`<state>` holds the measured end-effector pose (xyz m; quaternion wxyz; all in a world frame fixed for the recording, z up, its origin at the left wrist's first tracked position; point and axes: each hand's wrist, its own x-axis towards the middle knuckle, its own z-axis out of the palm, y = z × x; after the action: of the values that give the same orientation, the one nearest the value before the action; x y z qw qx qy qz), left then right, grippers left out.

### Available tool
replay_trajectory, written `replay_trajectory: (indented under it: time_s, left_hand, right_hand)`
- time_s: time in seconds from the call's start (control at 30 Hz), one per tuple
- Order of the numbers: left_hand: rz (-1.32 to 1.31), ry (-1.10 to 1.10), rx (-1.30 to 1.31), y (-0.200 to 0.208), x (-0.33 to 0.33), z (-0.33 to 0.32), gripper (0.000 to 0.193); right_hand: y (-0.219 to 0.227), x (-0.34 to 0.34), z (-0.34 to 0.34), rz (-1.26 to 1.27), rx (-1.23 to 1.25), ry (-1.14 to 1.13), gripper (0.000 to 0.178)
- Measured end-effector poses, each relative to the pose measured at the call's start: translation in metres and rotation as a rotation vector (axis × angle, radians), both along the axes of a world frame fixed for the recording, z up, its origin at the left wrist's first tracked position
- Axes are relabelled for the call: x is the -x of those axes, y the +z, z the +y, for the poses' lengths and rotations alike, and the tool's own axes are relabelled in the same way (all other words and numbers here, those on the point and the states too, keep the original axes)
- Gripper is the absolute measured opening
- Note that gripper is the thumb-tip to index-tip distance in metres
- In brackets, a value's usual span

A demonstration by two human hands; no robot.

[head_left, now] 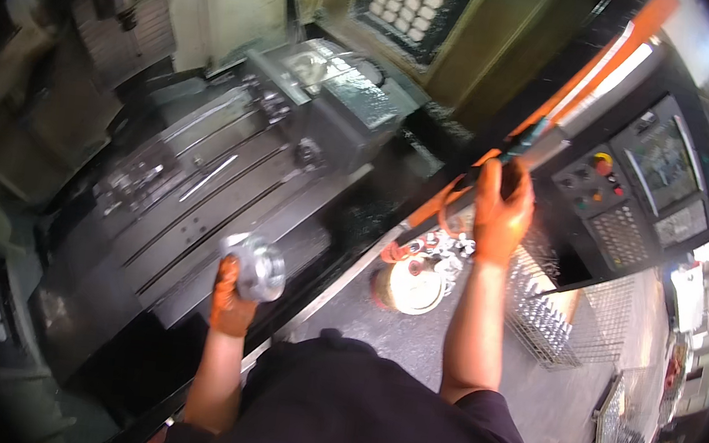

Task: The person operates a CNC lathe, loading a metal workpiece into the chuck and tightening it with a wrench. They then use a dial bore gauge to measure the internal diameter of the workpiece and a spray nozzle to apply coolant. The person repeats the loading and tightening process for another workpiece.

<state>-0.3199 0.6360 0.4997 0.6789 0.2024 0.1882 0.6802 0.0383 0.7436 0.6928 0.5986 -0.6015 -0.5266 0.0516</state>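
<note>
My left hand, in an orange glove, is closed around a shiny round metal part, held over the near edge of the machine's slotted table. Up at the right, my right hand, gloved in orange too, wraps round a dark tool that looks like an air blow gun. An orange hose curves down beside that hand. The fingers hide most of the tool's grip. It lies close to the orange door edge.
A grey metal block fixture stands on the table's far end, with a loose bar lying nearer. On the right hangs a control panel. Below are a bucket and a wire basket holding many metal parts.
</note>
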Motion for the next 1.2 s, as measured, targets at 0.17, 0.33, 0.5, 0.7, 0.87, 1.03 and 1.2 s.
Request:
replay_trajectory:
  time_s: [0.17, 0.33, 0.5, 0.7, 0.87, 1.03, 1.2]
  left_hand:
    - [-0.108, 0.003, 0.063, -0.008, 0.018, 0.003, 0.059]
    - [-0.284, -0.084, 0.005, 0.005, 0.030, 0.008, 0.065]
    - [-0.424, 0.020, 0.044, -0.015, 0.044, 0.004, 0.064]
    - [-0.584, 0.032, 0.040, -0.030, 0.057, 0.005, 0.067]
    - [-0.319, 0.199, -0.012, -0.045, 0.067, -0.002, 0.065]
    - [-0.537, 0.244, 0.075, -0.061, 0.075, -0.014, 0.059]
    - [-0.585, 0.263, 0.147, -0.068, 0.080, -0.022, 0.056]
  right_hand:
    - [0.021, 0.006, 0.023, -0.185, 0.385, -0.455, 0.062]
    - [-0.001, -0.058, 0.043, -0.006, 0.087, -0.340, 0.056]
    - [-0.017, -0.042, -0.012, 0.115, 0.012, -0.159, 0.048]
    - [-0.085, 0.052, -0.116, 0.435, 0.608, 0.366, 0.039]
    - [-0.170, 0.105, -0.100, 0.120, 0.735, 0.552, 0.029]
    - [-0.178, 0.153, -0.046, -0.083, 1.013, 0.328, 0.040]
    - [-0.207, 0.159, 0.016, -0.223, 0.873, 0.313, 0.059]
